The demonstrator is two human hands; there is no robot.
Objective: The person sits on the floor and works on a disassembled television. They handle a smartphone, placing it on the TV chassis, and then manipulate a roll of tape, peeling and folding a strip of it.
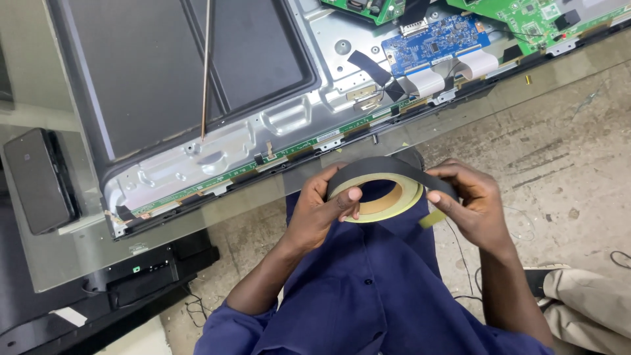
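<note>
A roll of black tape point(378, 181) with a pale yellow liner and cardboard core sits between both hands, over my lap. My left hand point(322, 210) grips the roll's left side, thumb pressed on the yellow inner ring. My right hand point(470, 200) pinches the loose black end of the tape at the roll's right side, a short yellow liner tab showing beneath the fingers. Just beyond the hands lies an opened flat television point(217, 85), back up, with its metal chassis exposed.
A blue circuit board point(434, 43) and green boards point(532, 16) sit on the chassis at upper right, with flat ribbon cables point(453, 72). A thin metal rod point(206, 66) rests across the dark back panel. A black device point(39, 181) lies at left on the glass table point(72, 253). Concrete floor at right.
</note>
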